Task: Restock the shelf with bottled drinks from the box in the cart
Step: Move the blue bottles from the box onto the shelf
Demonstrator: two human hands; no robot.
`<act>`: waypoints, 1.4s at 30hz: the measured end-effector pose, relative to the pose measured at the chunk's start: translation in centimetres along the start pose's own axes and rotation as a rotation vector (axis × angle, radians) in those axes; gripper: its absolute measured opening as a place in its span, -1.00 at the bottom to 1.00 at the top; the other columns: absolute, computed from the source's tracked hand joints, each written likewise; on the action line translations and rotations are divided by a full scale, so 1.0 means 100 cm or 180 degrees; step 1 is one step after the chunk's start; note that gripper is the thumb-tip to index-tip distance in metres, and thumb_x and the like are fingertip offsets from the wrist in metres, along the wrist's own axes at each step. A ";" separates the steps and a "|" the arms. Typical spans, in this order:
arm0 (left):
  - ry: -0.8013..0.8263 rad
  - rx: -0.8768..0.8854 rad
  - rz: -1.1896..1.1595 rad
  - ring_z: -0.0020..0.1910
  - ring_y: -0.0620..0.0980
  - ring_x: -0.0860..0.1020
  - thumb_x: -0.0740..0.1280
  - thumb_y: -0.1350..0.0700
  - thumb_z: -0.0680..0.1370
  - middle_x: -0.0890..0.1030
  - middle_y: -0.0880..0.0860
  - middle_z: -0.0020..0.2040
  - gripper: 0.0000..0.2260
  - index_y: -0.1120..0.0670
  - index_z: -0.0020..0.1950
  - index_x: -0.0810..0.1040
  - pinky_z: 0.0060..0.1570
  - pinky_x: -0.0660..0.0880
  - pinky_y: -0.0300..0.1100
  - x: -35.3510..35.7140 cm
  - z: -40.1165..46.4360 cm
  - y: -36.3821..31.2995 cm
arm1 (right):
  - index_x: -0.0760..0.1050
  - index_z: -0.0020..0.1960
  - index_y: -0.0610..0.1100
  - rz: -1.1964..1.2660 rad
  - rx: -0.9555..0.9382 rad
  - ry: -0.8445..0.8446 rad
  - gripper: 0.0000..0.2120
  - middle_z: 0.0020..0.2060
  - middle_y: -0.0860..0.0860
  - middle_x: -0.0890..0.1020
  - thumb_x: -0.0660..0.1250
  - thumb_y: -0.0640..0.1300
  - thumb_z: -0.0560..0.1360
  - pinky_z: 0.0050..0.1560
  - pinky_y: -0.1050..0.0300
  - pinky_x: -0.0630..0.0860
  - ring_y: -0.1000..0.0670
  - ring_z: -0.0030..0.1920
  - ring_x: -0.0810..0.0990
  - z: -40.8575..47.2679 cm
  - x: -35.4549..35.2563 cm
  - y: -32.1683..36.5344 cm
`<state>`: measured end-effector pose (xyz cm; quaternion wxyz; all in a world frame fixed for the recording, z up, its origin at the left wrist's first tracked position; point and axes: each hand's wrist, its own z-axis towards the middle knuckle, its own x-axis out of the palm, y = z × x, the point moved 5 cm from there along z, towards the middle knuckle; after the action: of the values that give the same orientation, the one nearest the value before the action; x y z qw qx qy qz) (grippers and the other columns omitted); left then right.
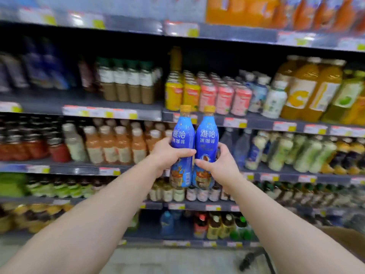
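Two blue bottled drinks with yellow caps stand upright side by side in front of the shelves. My left hand [167,155] is wrapped around the left blue bottle [182,135]. The right blue bottle [207,139] is gripped by my right hand [219,165]. The two bottles touch each other at mid-height. They are held at the level of the third shelf [79,169] from the top, where there is a dark gap behind them. A corner of the brown box [347,240] shows at the lower right.
Shelves full of bottled drinks fill the view: orange juice bottles [312,89] upper right, small cans [207,91] in the middle, brown bottles [126,84] to the left. Part of the cart frame [254,258] shows at the bottom right, above a pale floor.
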<state>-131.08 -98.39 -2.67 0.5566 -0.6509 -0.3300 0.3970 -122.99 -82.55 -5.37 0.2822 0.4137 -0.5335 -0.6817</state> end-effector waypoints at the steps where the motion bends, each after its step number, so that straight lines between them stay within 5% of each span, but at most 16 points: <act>1: -0.0127 0.0026 -0.0016 -0.27 -0.20 0.61 0.59 0.15 0.32 0.69 0.01 -0.05 -0.59 0.11 0.13 0.61 -0.48 0.46 -0.40 -0.035 -0.001 0.002 | 0.34 0.32 -0.08 -0.0002 -0.0073 0.0076 -0.26 0.09 0.02 0.65 0.62 -0.15 0.24 0.09 -0.03 0.61 0.05 0.01 0.66 0.004 0.033 0.012; 8: -0.0765 0.0167 0.0033 -0.30 -0.19 0.65 0.59 0.14 0.32 0.71 0.01 -0.08 -0.64 0.10 0.08 0.64 -0.41 0.49 -0.35 -0.280 -0.009 0.012 | 0.44 0.19 -0.02 -0.0053 -0.0523 0.0475 -0.40 0.03 0.05 0.64 0.62 -0.12 0.23 0.04 0.08 0.60 0.12 -0.04 0.63 0.020 0.265 0.103; 11: -0.0862 0.0170 0.0023 -0.15 -0.09 0.69 0.60 0.13 0.30 0.72 0.04 -0.03 -0.61 0.09 0.09 0.63 -0.26 0.56 -0.25 -0.349 -0.010 0.008 | 0.44 0.18 0.00 -0.0014 -0.0639 0.0639 -0.39 0.01 0.08 0.66 0.63 -0.13 0.22 0.06 0.03 0.61 0.14 -0.04 0.65 0.030 0.327 0.134; 14: -0.1007 0.0326 0.0074 -0.22 -0.19 0.67 0.60 0.15 0.30 0.71 -0.03 -0.10 -0.69 0.03 -0.01 0.62 -0.30 0.54 -0.33 -0.401 -0.004 -0.004 | 0.44 0.19 -0.01 0.0028 -0.0775 0.0654 -0.37 -0.01 0.12 0.66 0.63 -0.10 0.19 0.08 0.00 0.61 0.16 -0.05 0.64 0.047 0.370 0.165; 19: -0.1325 0.0604 0.0026 -0.15 -0.14 0.66 0.60 0.14 0.30 0.70 -0.05 -0.07 -0.61 0.07 0.08 0.61 -0.24 0.55 -0.35 -0.474 0.014 -0.011 | 0.40 0.24 -0.03 0.0189 -0.1060 0.0484 -0.37 -0.02 0.17 0.61 0.61 -0.17 0.27 0.01 0.17 0.55 0.22 -0.04 0.58 0.077 0.424 0.206; 24: -0.1850 0.0920 0.0171 -0.09 -0.16 0.62 0.63 0.07 0.25 0.66 -0.10 -0.03 -0.52 0.04 0.11 0.56 -0.13 0.52 -0.26 -0.543 0.053 -0.022 | 0.42 0.22 -0.01 0.0281 -0.1416 0.0435 -0.39 -0.03 0.20 0.64 0.60 -0.18 0.25 0.05 0.12 0.58 0.18 -0.03 0.63 0.126 0.478 0.231; 30: -0.2069 0.0971 0.0244 -0.11 -0.23 0.58 0.58 0.16 0.33 0.62 -0.15 -0.05 -0.55 0.05 0.15 0.51 -0.26 0.46 -0.38 -0.600 0.118 -0.033 | 0.37 0.29 0.02 0.0202 -0.1518 0.0509 -0.34 -0.05 0.26 0.57 0.59 -0.16 0.28 0.03 0.23 0.50 0.30 -0.08 0.56 0.193 0.538 0.255; 42: -0.1877 0.0832 0.0126 -0.03 -0.03 0.63 0.60 0.19 0.30 0.66 0.05 0.03 -0.58 0.06 0.07 0.52 -0.07 0.55 -0.17 -0.664 0.232 -0.016 | 0.36 0.28 -0.01 -0.0232 -0.1086 0.0482 -0.29 0.10 0.05 0.63 0.61 -0.01 0.23 0.12 -0.06 0.58 0.00 0.06 0.62 0.289 0.627 0.252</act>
<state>-182.60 -145.31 7.33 0.5080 -0.4371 -0.4107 0.6182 -180.71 -126.94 4.87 0.3626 0.4290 -0.3721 -0.7389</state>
